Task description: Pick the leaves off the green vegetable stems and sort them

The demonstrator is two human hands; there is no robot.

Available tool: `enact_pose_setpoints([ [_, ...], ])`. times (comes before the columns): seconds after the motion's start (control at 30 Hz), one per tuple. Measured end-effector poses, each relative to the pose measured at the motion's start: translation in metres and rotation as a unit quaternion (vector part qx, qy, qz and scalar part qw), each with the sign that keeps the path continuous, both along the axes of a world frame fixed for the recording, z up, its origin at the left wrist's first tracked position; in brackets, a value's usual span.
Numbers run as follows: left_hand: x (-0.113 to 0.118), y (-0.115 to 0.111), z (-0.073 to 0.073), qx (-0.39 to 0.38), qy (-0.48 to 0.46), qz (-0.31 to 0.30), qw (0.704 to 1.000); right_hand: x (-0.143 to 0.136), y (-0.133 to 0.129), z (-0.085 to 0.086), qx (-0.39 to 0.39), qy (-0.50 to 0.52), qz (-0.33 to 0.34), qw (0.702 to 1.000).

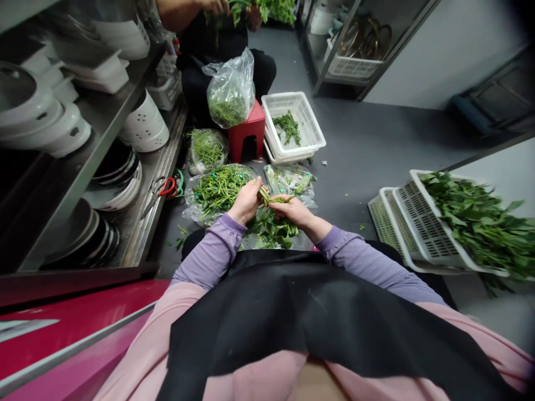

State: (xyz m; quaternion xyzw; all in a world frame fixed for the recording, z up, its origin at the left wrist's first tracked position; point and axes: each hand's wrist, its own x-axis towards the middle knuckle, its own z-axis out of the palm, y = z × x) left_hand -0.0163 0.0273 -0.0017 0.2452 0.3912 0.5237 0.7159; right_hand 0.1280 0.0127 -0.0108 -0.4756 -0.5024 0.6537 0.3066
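Over my lap, my left hand (246, 201) pinches the ends of some green vegetable stems (267, 196). My right hand (291, 210) is closed on the same stems a little to the right, so the hands are almost touching. Below them lie loose leafy greens (271, 229), partly covered by my right hand. Just beyond my left hand is an open plastic bag of cut green stems (219, 189). Another clear bag with greens and pale pieces (290, 179) lies on the floor beyond my right hand.
Across from me, a person holds leafy stalks (238, 11) behind a red stool (246, 133) bearing a bagged heap of greens (229, 103). White baskets (317, 139) stand beside it; more baskets of greens (480, 223) are at right. Red-handled scissors (167, 187) lie on the left shelf's edge.
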Motion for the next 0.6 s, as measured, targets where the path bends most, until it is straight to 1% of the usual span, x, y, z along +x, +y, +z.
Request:
enact_pose_setpoints([
  [0.07,0.0,-0.001,0.001,0.015,-0.018,-0.031,0.999,0.002,-0.001,-0.001,-0.013,0.042,-0.003,0.999],
  [0.13,0.0,-0.002,0.001,0.021,-0.039,-0.047,0.998,0.003,-0.002,0.0,-0.019,0.071,0.0,0.997],
  [0.23,0.002,-0.002,0.0,0.03,-0.054,-0.072,0.995,0.003,-0.002,0.002,-0.007,0.086,0.007,0.996],
  [0.33,0.003,-0.003,-0.002,0.055,-0.062,-0.102,0.991,0.003,-0.003,0.005,-0.003,0.086,-0.005,0.996],
  [0.4,0.003,-0.003,-0.003,0.067,-0.047,-0.095,0.992,0.002,-0.004,0.006,-0.009,0.075,-0.009,0.997],
  [0.47,0.003,-0.003,-0.002,0.069,-0.021,-0.067,0.995,0.002,-0.005,0.007,-0.006,0.056,-0.01,0.998],
  [0.53,0.004,-0.004,-0.002,0.067,-0.002,-0.04,0.997,0.002,-0.005,0.008,0.019,0.018,-0.013,1.0],
  [0.6,0.004,-0.004,-0.002,0.064,0.011,-0.021,0.998,0.003,-0.003,0.01,0.065,-0.035,-0.022,0.997],
])
